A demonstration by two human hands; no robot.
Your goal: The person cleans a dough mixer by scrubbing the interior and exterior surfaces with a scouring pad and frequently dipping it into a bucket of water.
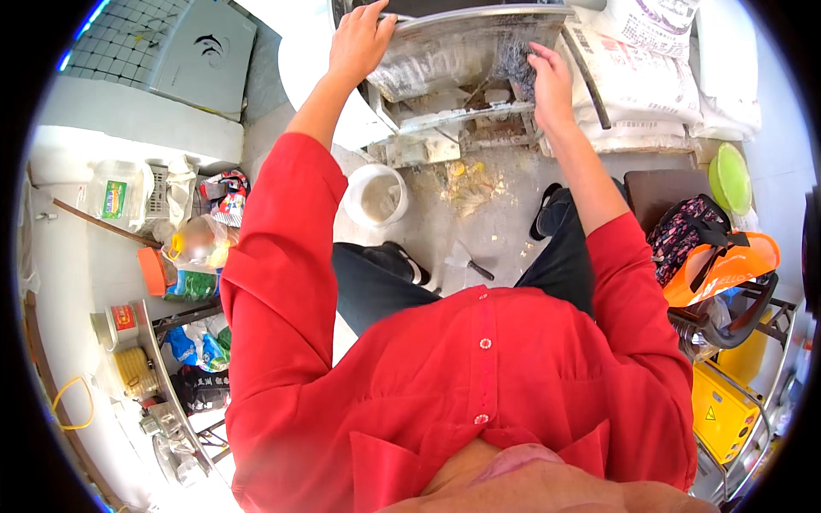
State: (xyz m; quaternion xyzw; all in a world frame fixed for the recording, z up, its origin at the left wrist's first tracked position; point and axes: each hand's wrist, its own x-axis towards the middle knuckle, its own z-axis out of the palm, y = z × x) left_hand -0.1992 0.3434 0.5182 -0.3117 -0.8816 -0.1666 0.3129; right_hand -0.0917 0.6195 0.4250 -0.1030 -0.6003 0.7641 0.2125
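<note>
My left hand [359,41] grips the top edge of a dirty metal panel [432,64], which belongs to a large machine in front of me. Fingers curl over the rim there. At the panel's right side, my right hand [552,85] closes on a grey, wiry steel wool scrubber [516,67] pressed against the grimy surface. Below the panel, the machine's lower frame [428,150] is caked with pale residue. A white bucket [376,197] with greyish contents stands on the floor under my left forearm. Between my feet lies a scraper [470,260] with a dark handle.
Yellowish crumbs [470,184] are scattered on the floor below the machine. White sacks [633,77] are stacked at the right. Further down that side are a brown stool [663,192], a green basin [729,178] and an orange bag [723,265]. Shelves with packages [192,342] line the left.
</note>
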